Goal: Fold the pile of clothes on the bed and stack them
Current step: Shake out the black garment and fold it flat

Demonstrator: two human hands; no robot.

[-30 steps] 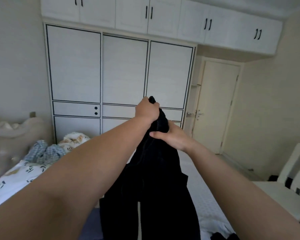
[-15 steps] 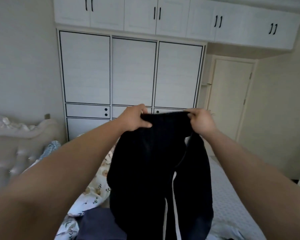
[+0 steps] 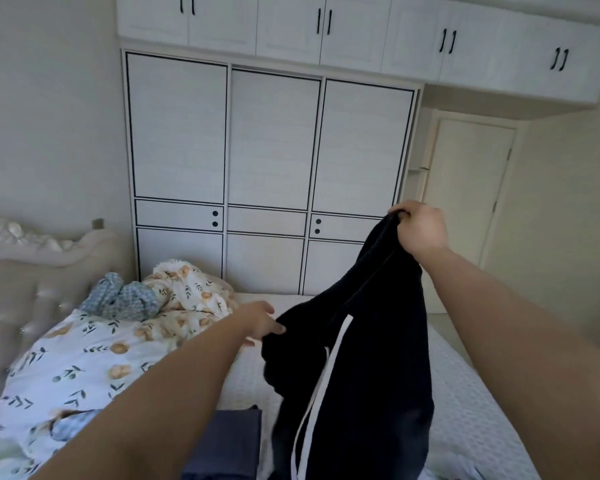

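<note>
We see the black trousers [image 3: 361,358] hanging in the air over the bed [image 3: 465,410], held up at two points. A white stripe runs down one leg, and the lower ends of the legs are cut off by the bottom edge of the view. Our right hand [image 3: 418,228] is raised, its fingers curled tight round the top edge of the cloth. Our left hand [image 3: 258,322] is lower and touches a bunched part of the trousers at their left side; its fingers reach toward the cloth, but we cannot tell whether they pinch it or only touch it. Just below, a folded dark blue garment [image 3: 229,441] lies on the bed, partly hidden behind the left forearm. Farther left, a flower-print quilt [image 3: 94,355] covers the bed, with a blue checked cloth [image 3: 122,299] crumpled on it near the headboard [image 3: 25,271]. Behind stands a white wardrobe [image 3: 271,161], its doors closed.
</note>
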